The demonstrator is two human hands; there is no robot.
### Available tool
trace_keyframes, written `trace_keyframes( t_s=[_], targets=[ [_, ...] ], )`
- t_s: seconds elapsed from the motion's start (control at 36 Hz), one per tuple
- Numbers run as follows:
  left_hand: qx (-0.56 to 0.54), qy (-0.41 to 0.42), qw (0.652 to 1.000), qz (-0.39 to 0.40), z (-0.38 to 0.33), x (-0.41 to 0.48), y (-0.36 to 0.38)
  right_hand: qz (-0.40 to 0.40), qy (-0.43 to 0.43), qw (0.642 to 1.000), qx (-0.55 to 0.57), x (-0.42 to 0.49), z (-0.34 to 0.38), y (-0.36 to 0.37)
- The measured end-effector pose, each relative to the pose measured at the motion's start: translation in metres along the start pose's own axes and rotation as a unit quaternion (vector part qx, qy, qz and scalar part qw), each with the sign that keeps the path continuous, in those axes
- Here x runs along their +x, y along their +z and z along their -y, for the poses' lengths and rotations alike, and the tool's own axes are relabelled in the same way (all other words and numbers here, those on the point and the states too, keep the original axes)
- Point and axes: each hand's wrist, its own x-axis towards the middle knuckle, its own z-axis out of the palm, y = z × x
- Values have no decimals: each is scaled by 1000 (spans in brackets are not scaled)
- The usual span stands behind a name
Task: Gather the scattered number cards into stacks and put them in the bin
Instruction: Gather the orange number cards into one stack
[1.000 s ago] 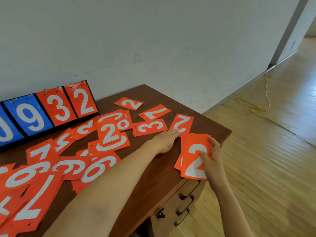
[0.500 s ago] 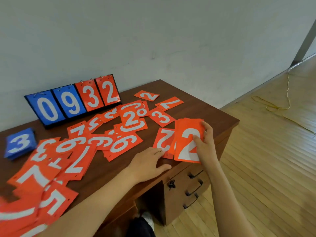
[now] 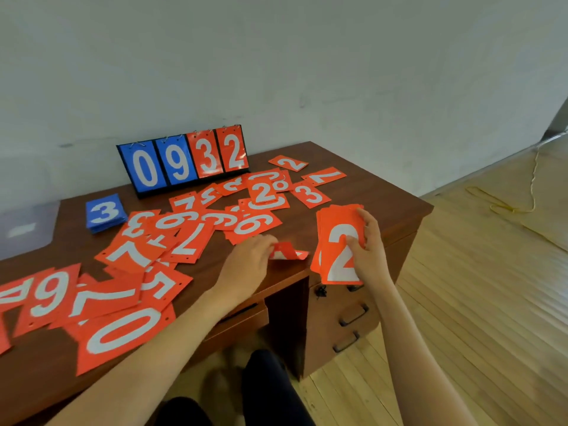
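Note:
Several orange number cards lie scattered across the brown desk. My right hand grips a stack of orange cards with a white 2 on top, held over the desk's right front corner. My left hand pinches a single orange card at the desk's front edge, lifting its near side off the wood. A stack of blue cards topped by a 3 sits at the back left.
A flip scoreboard reading 0932 stands at the back against the wall. A translucent plastic sheet or lid lies at the far left. Drawers sit below the right corner. A yellow cord lies on the wooden floor.
My left hand slid a 2 card from the back right to the front edge and now pinches it up. The right hand's stack stayed near the corner. The camera swung left.

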Motion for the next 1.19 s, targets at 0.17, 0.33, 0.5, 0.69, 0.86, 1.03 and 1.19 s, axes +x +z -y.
trace_keyframes(
  t_s=[0.17,0.33,0.5,0.69,0.86,1.03,1.19],
  targets=[
    [-229,-87,969,5,-9,24,-37,44,-24,999,6,-6,16,8],
    [-150,-38,988,19,-25,41,-39,107,-5,991,80,-8,29,20],
    [-110,-15,994,-20,-33,52,-15,119,18,987,103,-11,30,34],
    [-161,-47,985,-35,-23,63,7,148,33,985,77,-6,16,42],
    [-67,-132,988,42,26,70,26,89,57,993,50,7,1,44],
    [46,-166,967,186,62,73,32,73,83,993,35,21,-9,49],
    [62,-149,976,149,72,73,32,74,92,992,42,28,-11,58]
  ],
)
